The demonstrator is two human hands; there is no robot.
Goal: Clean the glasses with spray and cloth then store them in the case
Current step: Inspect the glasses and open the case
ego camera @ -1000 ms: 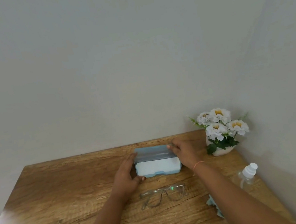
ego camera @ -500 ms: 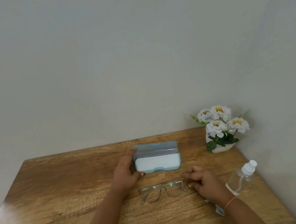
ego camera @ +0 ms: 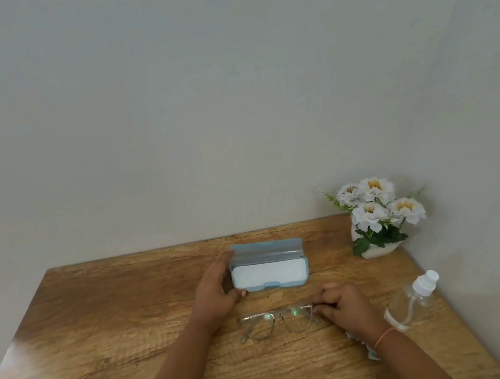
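A light blue glasses case point(ego camera: 268, 266) stands open on the wooden table point(ego camera: 108, 329), its lid tilted back. My left hand point(ego camera: 215, 289) holds the case's left end. Clear-framed glasses point(ego camera: 275, 322) lie folded on the table in front of the case. My right hand point(ego camera: 345, 307) pinches the right end of their frame. A clear spray bottle point(ego camera: 411, 300) with a white cap lies tilted at the right. A pale blue cloth point(ego camera: 363, 344) peeks out from under my right forearm, mostly hidden.
A white pot of white flowers point(ego camera: 375, 219) stands in the back right corner against the walls. The table's right edge runs just past the bottle. Grey walls close off the back and right sides.
My right hand left the case's right end, came toward me and took hold of the glasses' right end. My left hand stayed on the case.
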